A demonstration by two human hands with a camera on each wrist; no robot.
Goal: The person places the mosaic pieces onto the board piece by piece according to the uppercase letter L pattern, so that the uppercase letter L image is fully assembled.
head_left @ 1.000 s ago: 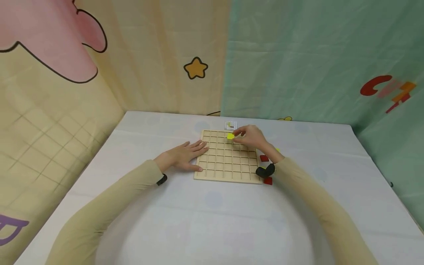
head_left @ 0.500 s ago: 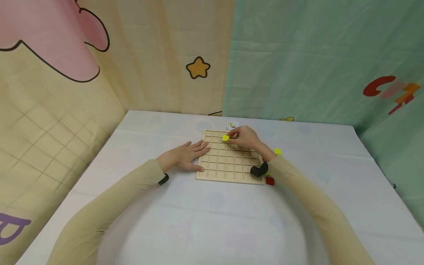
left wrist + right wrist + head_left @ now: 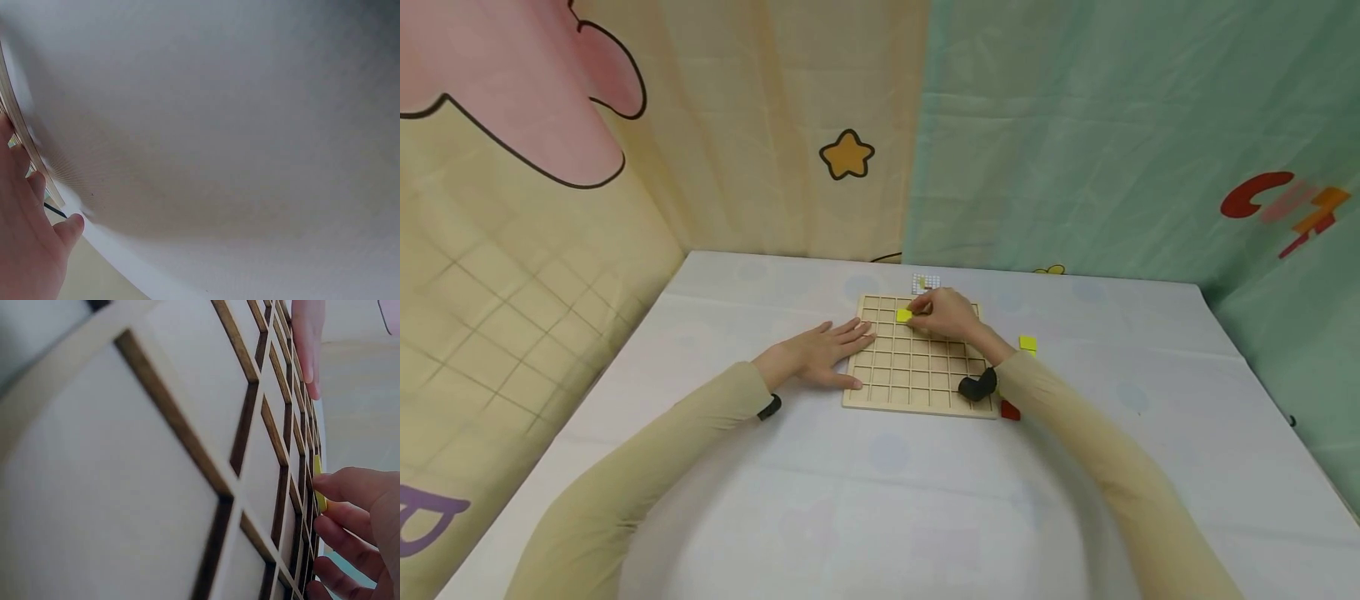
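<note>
A wooden grid board (image 3: 898,372) lies on the white-covered table. My left hand (image 3: 820,354) rests flat with fingers spread over the board's left edge; the left wrist view shows the same hand (image 3: 28,231) beside the board's rim. Near the top of the grid, my right hand (image 3: 951,315) pinches a yellow square tile (image 3: 903,316) between thumb and fingers. Seen edge-on in the right wrist view, that tile (image 3: 319,494) is right at the grid ridges, with the other fingers of the right hand (image 3: 356,531) curled below it.
Yellow tiles (image 3: 1027,343) lie right of the board, partly behind the right forearm. A red tile (image 3: 1011,410) sits by the board's lower right corner. Behind the board is a small printed grid card (image 3: 926,283). Patterned curtains (image 3: 1060,150) stand at the table's back and sides.
My right hand has carried the yellow tile left and slightly down onto the upper grid area. The left hand keeps its place on the board's edge.
</note>
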